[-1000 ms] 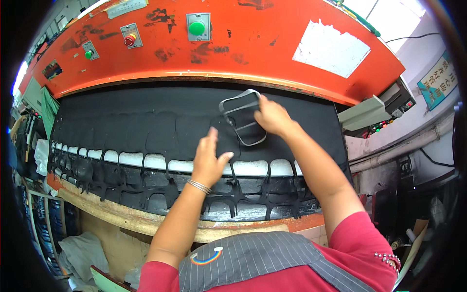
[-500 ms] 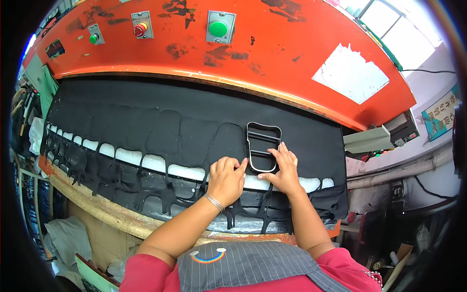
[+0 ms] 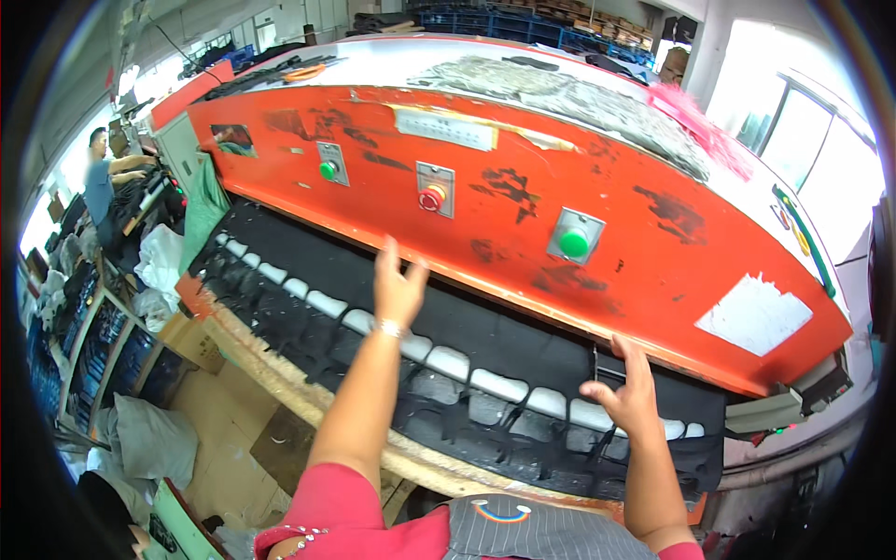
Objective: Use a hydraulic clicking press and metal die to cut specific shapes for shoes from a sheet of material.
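Observation:
A black sheet [image 3: 495, 325] lies on the bed under the orange press head [image 3: 392, 210]. Its near edge is cut into a row of rounded gaps with white showing through. My left hand [image 3: 399, 291] is raised over the sheet by the lower edge of the press head, fingers apart and nothing in it. On the right, my right hand [image 3: 630, 390] has its thumb and fingers spread. Just behind it sits a metal cutting die [image 3: 607, 367], mostly hidden by the hand and the press head. Whether the hand touches the die I cannot tell.
Across the press front sit a small green button [image 3: 328, 171], a red stop knob [image 3: 432, 197] and a large green button [image 3: 574, 244]. A worn wooden rail [image 3: 280, 366] edges the bed. Far left, another person [image 3: 110, 191] stands by piled dark material.
My left hand has lifted from beside the die and moved away to the left. My right hand's grip on the die has loosened, its fingers now raised. The view has tilted up.

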The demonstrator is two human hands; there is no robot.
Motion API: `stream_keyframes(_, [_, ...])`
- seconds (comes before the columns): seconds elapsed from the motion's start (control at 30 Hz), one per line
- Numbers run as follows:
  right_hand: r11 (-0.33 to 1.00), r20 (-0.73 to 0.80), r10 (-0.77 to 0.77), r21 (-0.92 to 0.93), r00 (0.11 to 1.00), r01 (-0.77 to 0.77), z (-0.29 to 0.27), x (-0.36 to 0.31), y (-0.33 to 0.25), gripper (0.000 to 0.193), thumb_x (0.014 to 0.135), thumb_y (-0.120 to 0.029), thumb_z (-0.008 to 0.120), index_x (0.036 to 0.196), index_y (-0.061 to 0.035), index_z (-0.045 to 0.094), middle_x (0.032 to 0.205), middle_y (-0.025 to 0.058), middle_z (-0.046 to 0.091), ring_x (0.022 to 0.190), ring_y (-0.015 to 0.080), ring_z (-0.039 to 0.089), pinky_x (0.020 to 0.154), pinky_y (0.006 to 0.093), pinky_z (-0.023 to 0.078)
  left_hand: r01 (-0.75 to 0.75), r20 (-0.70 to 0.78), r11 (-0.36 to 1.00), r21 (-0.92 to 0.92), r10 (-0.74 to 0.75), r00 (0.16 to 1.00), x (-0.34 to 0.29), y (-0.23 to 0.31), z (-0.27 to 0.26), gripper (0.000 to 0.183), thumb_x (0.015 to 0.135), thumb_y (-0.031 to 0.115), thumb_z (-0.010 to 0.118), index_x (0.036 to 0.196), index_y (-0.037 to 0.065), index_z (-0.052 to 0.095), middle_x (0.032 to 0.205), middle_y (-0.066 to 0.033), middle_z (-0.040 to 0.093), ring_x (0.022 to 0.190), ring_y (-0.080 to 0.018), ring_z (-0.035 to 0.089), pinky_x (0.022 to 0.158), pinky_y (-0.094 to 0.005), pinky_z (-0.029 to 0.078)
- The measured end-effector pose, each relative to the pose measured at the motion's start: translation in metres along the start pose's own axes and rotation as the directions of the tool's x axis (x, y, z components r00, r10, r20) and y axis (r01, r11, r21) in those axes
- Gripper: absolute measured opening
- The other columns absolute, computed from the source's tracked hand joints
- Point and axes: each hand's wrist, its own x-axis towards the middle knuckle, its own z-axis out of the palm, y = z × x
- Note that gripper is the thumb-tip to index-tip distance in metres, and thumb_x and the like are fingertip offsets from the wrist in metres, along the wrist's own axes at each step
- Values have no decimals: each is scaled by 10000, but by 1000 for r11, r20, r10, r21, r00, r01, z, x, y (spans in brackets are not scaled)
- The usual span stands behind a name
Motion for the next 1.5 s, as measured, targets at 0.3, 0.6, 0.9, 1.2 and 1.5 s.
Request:
stream_keyframes(0.3, [961, -384, -194, -258, 903, 97, 52, 170, -42, 198, 875, -267, 654, 855, -118, 525, 728, 77, 597, 590, 308, 612, 456, 404, 471, -38, -35, 983, 179, 44, 998, 174, -19, -90, 470, 834, 123, 558, 1266, -61, 530, 1391, -270, 471, 1246, -290, 527, 1022, -362, 401])
stream_keyframes(0.6, [997, 525, 42, -73, 850, -4, 48, -52, -7, 602, 717, -512, 740, 1054, -40, 581, 998, 146, 604, 985, 335, 578, 821, 442, 476, -105, 670, 994, 37, 53, 740, -130, 35, 18, 202, 835, 267, 695, 903, 80, 726, 933, -113, 704, 841, -239, 681, 771, -360, 541])
stream_keyframes(0.9, [962, 304, 175, -255, 936, -97, 34, -99, 14, 435, 561, -233, 847, 875, -49, 608, 902, 115, 601, 905, 293, 577, 793, 382, 496, -492, 614, 846, 205, 281, 738, -227, 78, 75, 245, 788, 302, 672, 719, 69, 703, 760, -115, 617, 779, -309, 592, 698, -429, 490])
stream_keyframes(1.2, [999, 675, 48, -39, 736, -29, 12, -23, 86, 305, 812, -371, 667, 964, -107, 685, 832, 144, 682, 808, 344, 659, 694, 469, 518, -336, 872, 914, 228, -38, 488, -182, 81, 131, 357, 855, 408, 607, 743, 84, 705, 794, -132, 671, 811, -331, 644, 726, -447, 514])
stream_keyframes(1.5, [767, 788, -433, 68, 437, 638, 60, 106, 173, 462, 757, -120, 679, 1212, -182, 627, 1442, 78, 452, 1386, 252, 362, 1092, 428, 374, -671, 684, 741, -15, 497, 534, -185, 79, 208, 192, 703, 217, 775, 748, 88, 641, 870, -74, 499, 882, -283, 451, 773, -392, 367])
